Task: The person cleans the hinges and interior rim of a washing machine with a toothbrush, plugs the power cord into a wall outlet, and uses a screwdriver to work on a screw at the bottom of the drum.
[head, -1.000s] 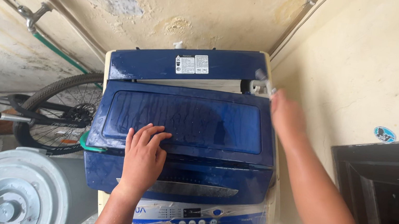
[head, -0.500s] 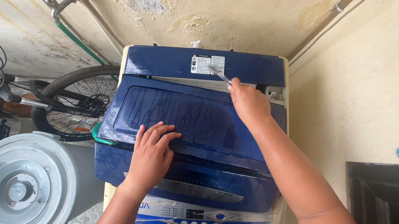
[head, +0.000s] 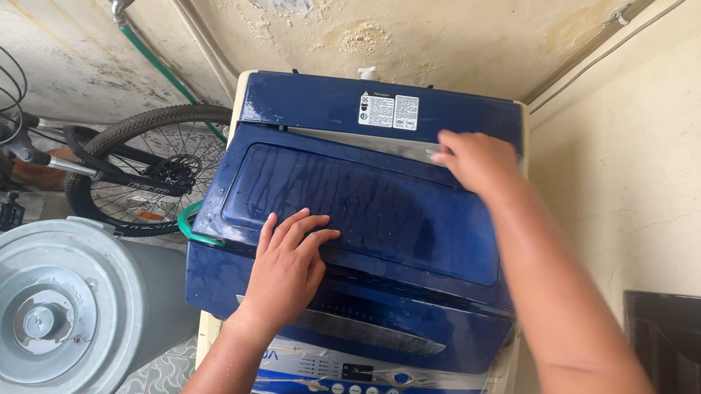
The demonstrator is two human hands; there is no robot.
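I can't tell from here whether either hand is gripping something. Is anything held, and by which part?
Nothing is held. The left hand lies flat, fingers spread, on the washing machine's blue lid; the right hand rests on the lid's back edge.

I see a deep blue washing machine [head: 366, 218] with a glossy, streaked blue lid [head: 386, 207], a cream body edge and a white control strip [head: 360, 379]. Beside it stands a pale grey round tub [head: 41, 317]. The wall [head: 379, 7] is blotchy yellow; the floor tiles [head: 166, 378] show grey swirls.
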